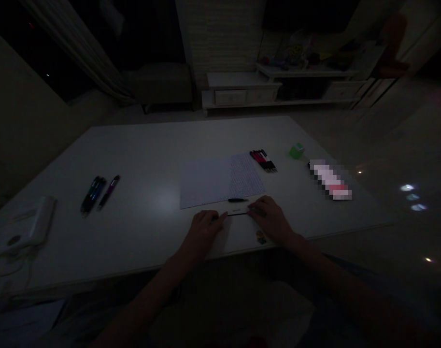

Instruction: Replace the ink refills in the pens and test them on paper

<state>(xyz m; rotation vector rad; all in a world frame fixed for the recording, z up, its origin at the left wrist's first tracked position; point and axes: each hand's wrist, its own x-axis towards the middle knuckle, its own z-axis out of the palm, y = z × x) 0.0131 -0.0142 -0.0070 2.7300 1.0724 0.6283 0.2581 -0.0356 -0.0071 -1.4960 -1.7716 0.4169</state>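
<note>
Head view: pale strip (238, 211) between and touching left hand (205, 233) and right hand (270, 219)

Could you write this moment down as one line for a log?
left hand: at narrow strip | right hand: on strip's other end | nearby: black pen, handwritten sheet

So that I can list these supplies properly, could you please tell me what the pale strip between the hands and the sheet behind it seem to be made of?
The pale strip could be plastic or card; it looks thin and has a dark lower edge, but the dim light leaves it open. The sheet looks like thin matte paper, with fine print or handwriting on its right part.
</note>
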